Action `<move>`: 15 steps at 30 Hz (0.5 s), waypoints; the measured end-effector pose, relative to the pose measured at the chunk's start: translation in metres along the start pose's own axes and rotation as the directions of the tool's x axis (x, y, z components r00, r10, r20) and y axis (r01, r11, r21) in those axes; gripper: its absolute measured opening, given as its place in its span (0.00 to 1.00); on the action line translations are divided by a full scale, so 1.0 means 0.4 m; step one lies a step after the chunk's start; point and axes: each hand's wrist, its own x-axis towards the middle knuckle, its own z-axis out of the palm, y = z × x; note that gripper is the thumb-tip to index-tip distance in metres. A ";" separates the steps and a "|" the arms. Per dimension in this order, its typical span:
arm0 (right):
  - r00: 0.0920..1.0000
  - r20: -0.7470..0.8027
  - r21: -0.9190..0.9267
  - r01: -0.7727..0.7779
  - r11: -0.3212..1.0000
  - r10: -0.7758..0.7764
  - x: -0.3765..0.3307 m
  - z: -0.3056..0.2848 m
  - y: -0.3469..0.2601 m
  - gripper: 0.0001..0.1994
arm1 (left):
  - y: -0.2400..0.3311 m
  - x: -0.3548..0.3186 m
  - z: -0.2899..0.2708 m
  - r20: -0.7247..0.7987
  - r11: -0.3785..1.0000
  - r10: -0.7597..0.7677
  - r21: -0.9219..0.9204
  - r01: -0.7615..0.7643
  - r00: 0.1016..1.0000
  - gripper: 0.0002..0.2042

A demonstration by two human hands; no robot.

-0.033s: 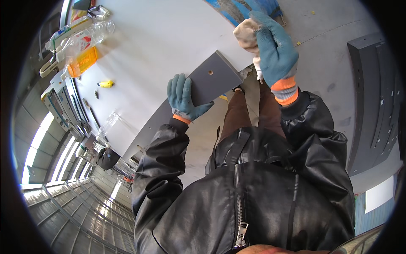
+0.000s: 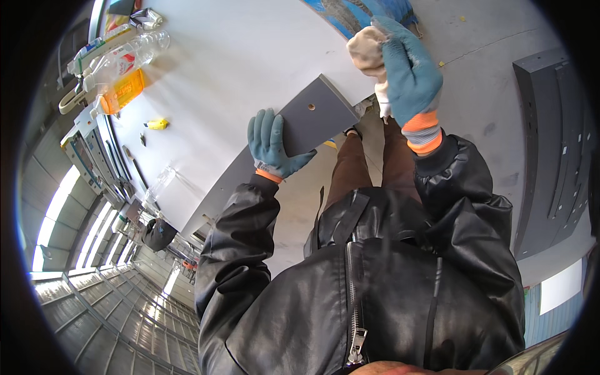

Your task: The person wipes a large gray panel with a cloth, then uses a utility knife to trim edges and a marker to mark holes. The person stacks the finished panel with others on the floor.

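Cloth (image 2: 367, 51) nudged slightly right, panel (image 2: 320, 120) unmoved

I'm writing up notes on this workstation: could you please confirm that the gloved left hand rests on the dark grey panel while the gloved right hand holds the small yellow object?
Not quite: in the head view, the gloved right hand holds a pale crumpled cloth; the small yellow object lies on the pale work surface. The gloved left hand does rest on the dark grey panel.

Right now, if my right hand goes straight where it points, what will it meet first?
Probably the blue sack-like item, though your right hand could pass above it; depth is unclear.
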 end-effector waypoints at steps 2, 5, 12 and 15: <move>1.000 -0.012 0.084 -0.013 0.996 0.014 0.014 -0.010 0.011 0.18 | 0.004 0.008 0.000 -0.021 1.000 0.003 -0.006 -0.003 1.000 0.51; 0.920 0.131 0.082 -0.381 0.921 0.369 -0.007 -0.011 -0.022 0.22 | 0.009 0.021 0.006 -0.059 1.000 0.016 -0.017 -0.018 0.998 0.49; 0.988 0.141 0.031 0.053 0.998 -0.057 -0.045 0.011 0.039 0.25 | 0.015 0.025 -0.018 -0.042 0.997 0.019 -0.067 -0.022 0.999 0.48; 0.969 0.231 0.028 0.079 0.996 -0.083 -0.035 0.028 0.016 0.24 | 0.012 0.034 -0.048 -0.016 0.993 0.033 -0.113 -0.034 0.999 0.50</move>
